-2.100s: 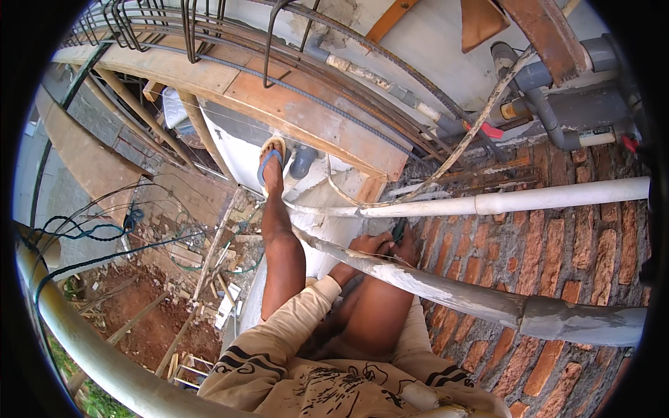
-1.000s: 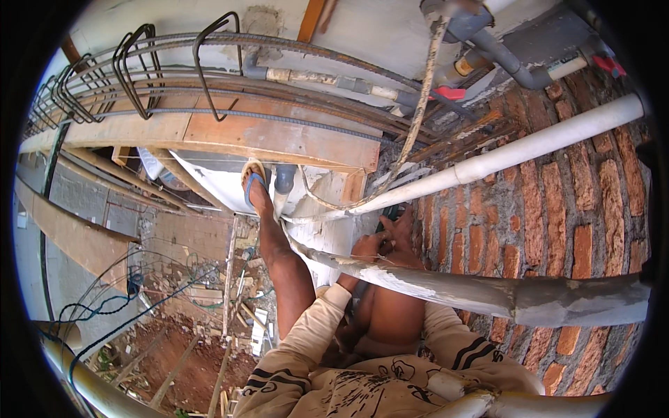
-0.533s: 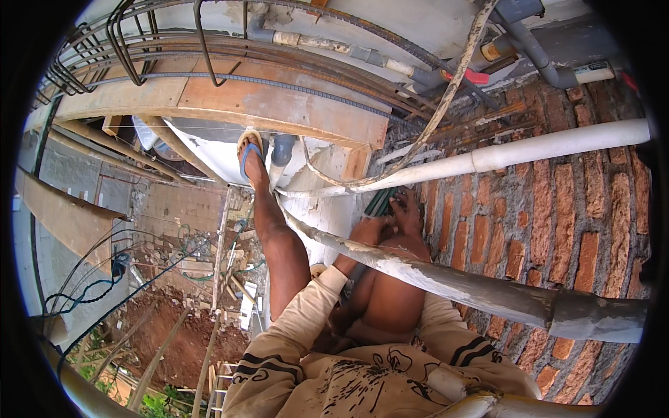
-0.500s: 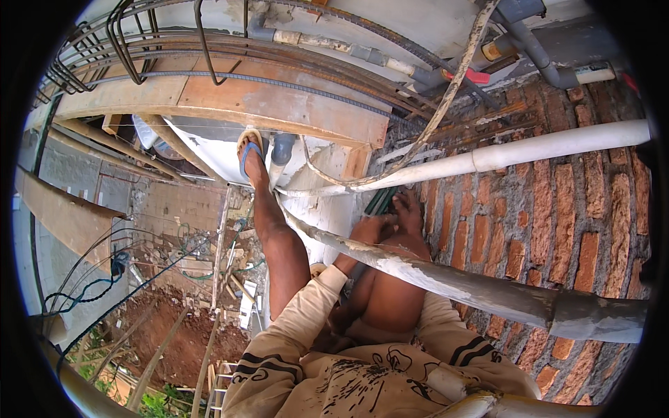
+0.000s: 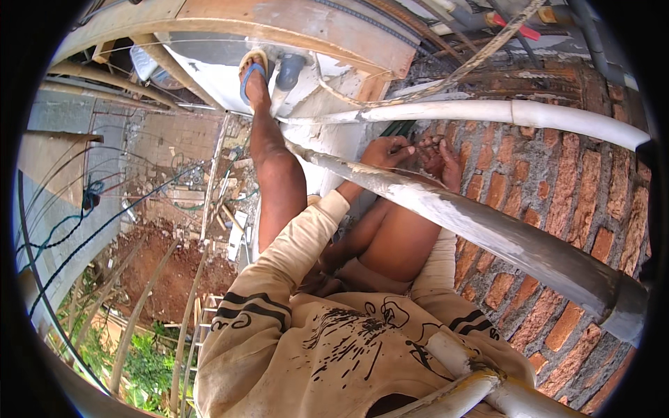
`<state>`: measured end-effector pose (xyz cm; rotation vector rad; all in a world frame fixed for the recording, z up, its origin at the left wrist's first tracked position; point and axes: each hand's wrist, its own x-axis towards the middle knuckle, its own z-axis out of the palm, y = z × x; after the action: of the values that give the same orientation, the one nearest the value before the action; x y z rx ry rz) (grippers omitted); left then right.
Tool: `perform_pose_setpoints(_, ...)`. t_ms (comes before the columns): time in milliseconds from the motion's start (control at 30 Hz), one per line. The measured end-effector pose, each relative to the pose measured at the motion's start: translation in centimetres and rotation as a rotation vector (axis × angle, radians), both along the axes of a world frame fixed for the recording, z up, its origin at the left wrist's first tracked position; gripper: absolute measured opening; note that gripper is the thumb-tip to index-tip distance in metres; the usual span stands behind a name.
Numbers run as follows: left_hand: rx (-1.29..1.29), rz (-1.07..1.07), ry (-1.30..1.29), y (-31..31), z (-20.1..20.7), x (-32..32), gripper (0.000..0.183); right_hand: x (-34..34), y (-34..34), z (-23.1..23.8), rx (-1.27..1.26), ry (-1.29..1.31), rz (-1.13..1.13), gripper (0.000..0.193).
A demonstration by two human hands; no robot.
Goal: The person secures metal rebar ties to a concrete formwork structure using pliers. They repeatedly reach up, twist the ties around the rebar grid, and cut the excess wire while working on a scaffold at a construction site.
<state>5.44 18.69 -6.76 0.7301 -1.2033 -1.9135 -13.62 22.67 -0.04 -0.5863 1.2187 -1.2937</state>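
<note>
Beyond the grey paint-smeared pipe [image 5: 488, 230], my two hands are close together above the brickwork. My left hand [image 5: 384, 152] is closed in a pinch, its fingertips directed at the right hand; whatever they hold is too small to make out. Palm up, my right hand [image 5: 442, 159] has its fingers loosely curled and the thumb apart. I cannot tell whether anything small lies in that palm. Just past the hands, a few dark green strips [image 5: 398, 128] show under the white pipe [image 5: 453, 111]. The grey pipe crosses over my forearms.
My left foot, in a blue-strapped sandal [image 5: 254, 78], is braced by a grey pipe stub [image 5: 289, 72]. Rough brickwork [image 5: 557, 202] fills the right. Wooden formwork [image 5: 279, 21] and steel bars [image 5: 362, 21] lie ahead. At left is a drop to rubble [image 5: 160, 272], with poles and cables [image 5: 90, 195].
The view has shifted, so the pipes and formwork sit higher. My hands have lifted off the green strips, and my right hand has turned palm up beside the left.
</note>
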Motion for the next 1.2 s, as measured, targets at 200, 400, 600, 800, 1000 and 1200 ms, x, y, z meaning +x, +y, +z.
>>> perform_pose_setpoints(200, 0.11, -0.145, 0.085, -0.4, 0.2, 1.3, 0.029, -0.4, -0.5, 3.6, -0.094, 0.109, -0.449, 0.022)
perform_pose_setpoints(400, -0.054, -0.144, -0.087, -0.3, 0.4, 1.3, 0.035, 1.3, -1.9, 6.0, -0.192, 0.197, -0.402, 0.018)
perform_pose_setpoints(600, -0.377, -0.137, -0.365, 2.0, 1.5, 3.2, 0.034, 0.6, -3.6, 8.4, -0.278, 0.089, -0.521, 0.014)
perform_pose_setpoints(800, -0.339, -0.69, -0.339, 3.4, 8.1, 16.6, 0.04, -1.1, -6.2, 9.8, -0.398, 0.12, -0.609, 0.01)
perform_pose_setpoints(1000, 0.136, 0.51, 0.066, -6.7, 12.8, 21.6, 0.039, -1.8, -6.3, 8.1, -0.329, 0.055, -0.659, 0.01)
perform_pose_setpoints(1200, 0.396, 0.584, 0.817, -19.9, 11.4, 16.0, 0.07, -2.6, -5.7, 7.4, -0.298, 0.009, -0.64, 0.01)
